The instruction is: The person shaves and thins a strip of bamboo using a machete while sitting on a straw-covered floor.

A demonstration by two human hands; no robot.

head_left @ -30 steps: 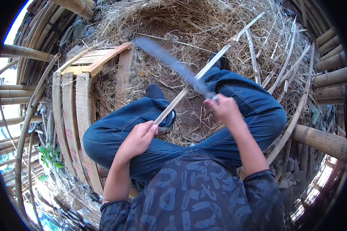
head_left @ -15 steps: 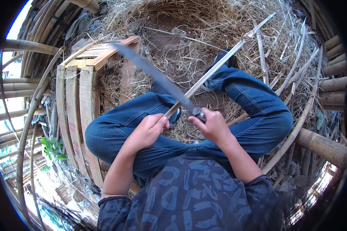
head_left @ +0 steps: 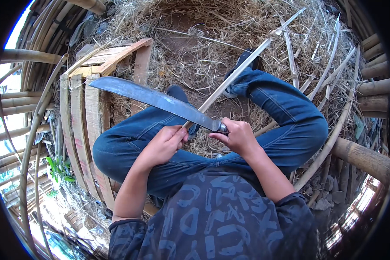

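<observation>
A machete [head_left: 154, 97] with a long dark steel blade is gripped by its handle in my right hand [head_left: 238, 138]. Its blade points left and crosses over a split bamboo strip [head_left: 234, 76] close to my left hand [head_left: 169, 141]. That hand is wrapped round the strip's near end, with the thumb along it. The pale strip slants away up and to the right, with a knobby node near its far end. Whether the blade's edge touches the strip, I cannot tell.
A slatted wooden crate [head_left: 93, 102] stands on the left. Dry straw [head_left: 190, 56] covers the ground ahead. More split bamboo strips [head_left: 327, 65] lie at the right, near a thick bamboo pole [head_left: 364, 158]. My bent legs [head_left: 286, 108] frame the work.
The machete blade has swung down and leftward toward my left hand, its tip now lower and farther left. Both hands keep their hold; the bamboo strip has shifted slightly left.
</observation>
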